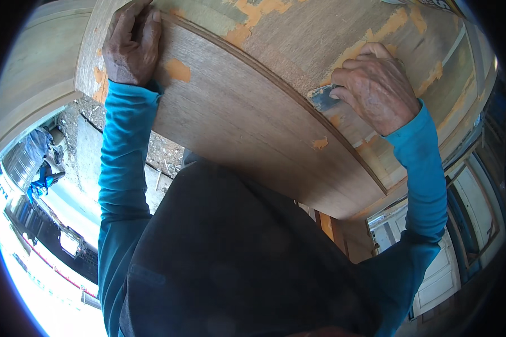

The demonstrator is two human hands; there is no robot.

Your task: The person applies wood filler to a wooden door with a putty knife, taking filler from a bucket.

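A wooden panel [236,106] with a grooved moulding [275,73] running across it lies in front of me. Orange filler patches [177,70] dot its surface. My right hand [376,87] is closed round a putty knife [324,98], whose flat grey blade lies against the wood beside the moulding. Most of the knife's handle is hidden in the fingers. Up at the far left, my left hand [132,48] rests on the panel near the moulding's end, its fingers curled and the thumb apart from them. Whatever those fingers grip is hidden.
Another wooden panel [36,73] stands at the left. Below it lies rough ground with debris [166,154]. Vehicles [70,241] show in the bright area at lower left. Pale panelled doors [438,269] lean at the right. A package [433,4] shows at the top right.
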